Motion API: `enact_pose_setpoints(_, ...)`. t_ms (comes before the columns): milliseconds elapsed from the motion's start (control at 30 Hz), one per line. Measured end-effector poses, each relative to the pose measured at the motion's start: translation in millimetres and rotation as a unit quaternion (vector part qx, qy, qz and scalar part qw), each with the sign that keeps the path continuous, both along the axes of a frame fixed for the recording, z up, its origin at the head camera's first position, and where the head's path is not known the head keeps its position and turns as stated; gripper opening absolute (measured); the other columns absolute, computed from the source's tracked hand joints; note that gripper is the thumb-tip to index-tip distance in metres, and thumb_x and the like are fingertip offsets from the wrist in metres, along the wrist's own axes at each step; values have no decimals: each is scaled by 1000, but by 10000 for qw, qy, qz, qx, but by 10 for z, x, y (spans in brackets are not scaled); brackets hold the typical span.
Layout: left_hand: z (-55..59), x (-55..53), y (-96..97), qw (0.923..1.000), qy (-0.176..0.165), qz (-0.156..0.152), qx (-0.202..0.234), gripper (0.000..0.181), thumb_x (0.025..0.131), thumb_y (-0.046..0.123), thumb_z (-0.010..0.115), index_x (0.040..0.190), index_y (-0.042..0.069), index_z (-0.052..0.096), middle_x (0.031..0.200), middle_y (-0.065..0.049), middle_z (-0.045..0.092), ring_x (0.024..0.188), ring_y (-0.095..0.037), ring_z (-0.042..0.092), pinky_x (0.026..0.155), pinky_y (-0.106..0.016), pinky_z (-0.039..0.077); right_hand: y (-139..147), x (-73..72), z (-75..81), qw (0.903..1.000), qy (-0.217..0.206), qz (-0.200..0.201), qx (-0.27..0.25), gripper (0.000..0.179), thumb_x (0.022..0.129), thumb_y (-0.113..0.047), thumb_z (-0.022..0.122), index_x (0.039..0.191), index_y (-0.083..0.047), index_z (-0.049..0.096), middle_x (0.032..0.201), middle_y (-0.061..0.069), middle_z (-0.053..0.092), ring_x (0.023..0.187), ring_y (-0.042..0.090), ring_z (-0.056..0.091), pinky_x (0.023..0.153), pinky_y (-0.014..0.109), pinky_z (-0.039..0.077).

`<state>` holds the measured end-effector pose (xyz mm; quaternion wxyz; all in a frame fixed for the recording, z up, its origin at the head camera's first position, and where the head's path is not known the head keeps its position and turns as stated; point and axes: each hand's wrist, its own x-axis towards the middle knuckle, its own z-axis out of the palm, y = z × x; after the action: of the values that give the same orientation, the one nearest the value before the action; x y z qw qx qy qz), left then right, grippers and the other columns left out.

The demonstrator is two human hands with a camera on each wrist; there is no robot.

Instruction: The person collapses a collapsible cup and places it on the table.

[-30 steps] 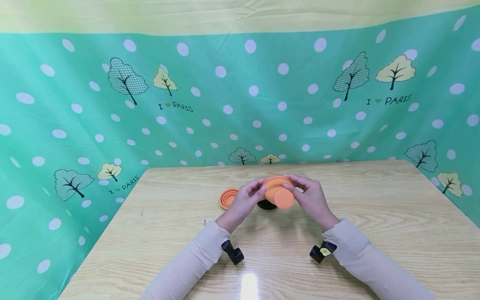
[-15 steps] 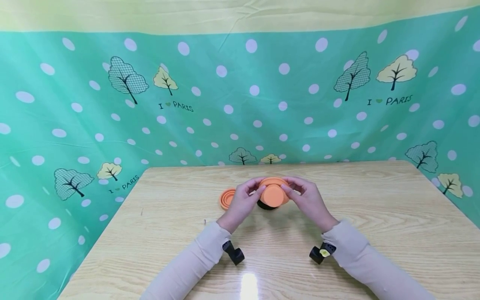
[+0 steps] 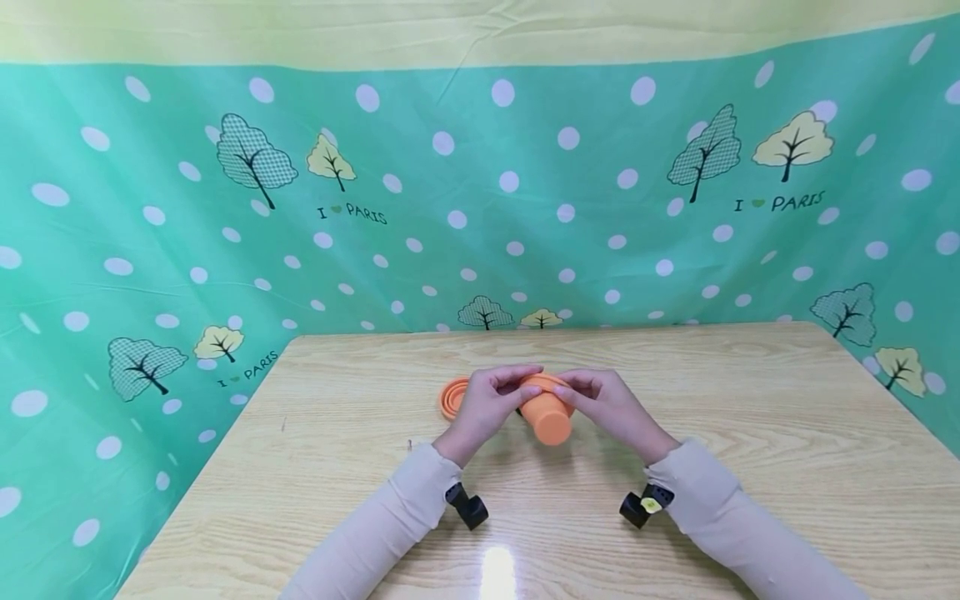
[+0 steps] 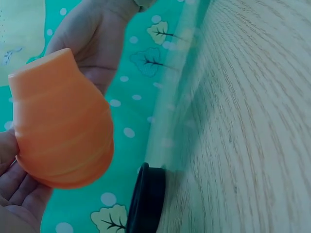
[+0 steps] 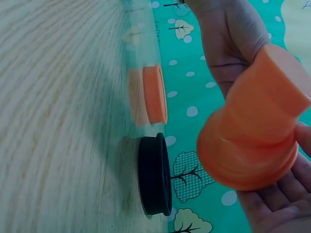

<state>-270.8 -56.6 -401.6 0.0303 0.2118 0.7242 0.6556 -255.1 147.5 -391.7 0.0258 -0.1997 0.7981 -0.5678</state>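
Observation:
An orange collapsible silicone cup is held up above the table, base towards me and wide rim away. My left hand grips one side near the rim, thumb on the wall. Opposite it, my right hand pinches the rim area the same way. Both wrist views show the cup drawn out, its wall bulging in uneven folds; in the right wrist view it looks bent. A black round piece like a shallow ring or lid sits on the table below, nearly hidden in the head view.
A second orange piece, flat with concentric rings, lies left of my left hand. The wood-grain table ends at a green dotted cloth behind. Black cameras hang under both wrists.
The cup has tilted and shifted slightly left, its base swinging lower towards me, so more of its side wall shows. Both hands have come down a little and closer together.

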Motion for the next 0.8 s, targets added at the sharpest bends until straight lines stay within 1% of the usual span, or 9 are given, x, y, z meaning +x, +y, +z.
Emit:
enact_pose_setpoints(100,9,0,-6,10000,-33,4,-90,37,84,21,72,118,9,67,116,-5,67,102,-13,64,81,-26,53,5,-6,7,9997,-77,225,-42,31,95,-22,59,114,1,65,103,14,69,82,13,65,76,34,54)
enact_pose_setpoints(233,8,-10,-14,9999,-48,-78,-136,38,84,20,72,119,7,66,115,-6,67,101,-13,64,80,-25,53,17,-14,-2,9992,-46,368,-119,31,95,-19,58,115,4,63,103,16,68,83,11,65,76,29,54)
enact_pose_setpoints(300,5,-17,-29,9999,-24,-156,-70,39,86,20,71,121,5,64,116,-8,66,101,-14,63,80,-25,53,8,-16,-15,9991,36,387,-167,29,95,-16,58,114,5,63,102,17,68,83,10,64,76,31,54)
enact_pose_setpoints(433,6,-45,-63,9995,67,-270,124,38,91,21,64,124,2,61,122,-11,63,108,-16,60,89,-26,50,-17,-12,-19,9990,168,297,-291,28,95,-14,58,114,6,62,104,18,67,83,10,63,77,34,54)
enact_pose_setpoints(533,10,-66,-71,9992,104,-349,180,38,95,24,58,128,3,58,127,-8,60,116,-16,56,97,-27,45,-15,-4,-11,9987,199,95,-451,29,95,-13,57,116,7,60,105,18,66,85,8,62,79,30,53)
enact_pose_setpoints(633,15,-69,-74,9985,18,-487,246,40,97,24,55,132,5,53,131,-8,56,120,-18,52,101,-29,42,-8,-8,-14,9968,204,-42,-772,30,96,-12,56,116,9,58,102,12,65,87,7,61,79,23,52)
enact_pose_setpoints(733,18,-72,-71,9979,-105,-568,305,42,97,22,55,135,6,50,133,-9,54,120,-19,51,101,-30,42,-7,-14,-14,9935,268,-73,-1108,30,96,-10,55,116,12,57,96,3,65,85,6,60,78,20,52)
enact_pose_setpoints(800,16,-72,-65,9977,-161,-582,322,42,96,21,56,136,7,49,134,-10,53,120,-19,51,100,-29,43,-9,-18,-18,9919,289,-113,-1234,29,95,-9,55,115,13,56,92,-3,64,83,5,59,76,19,51)
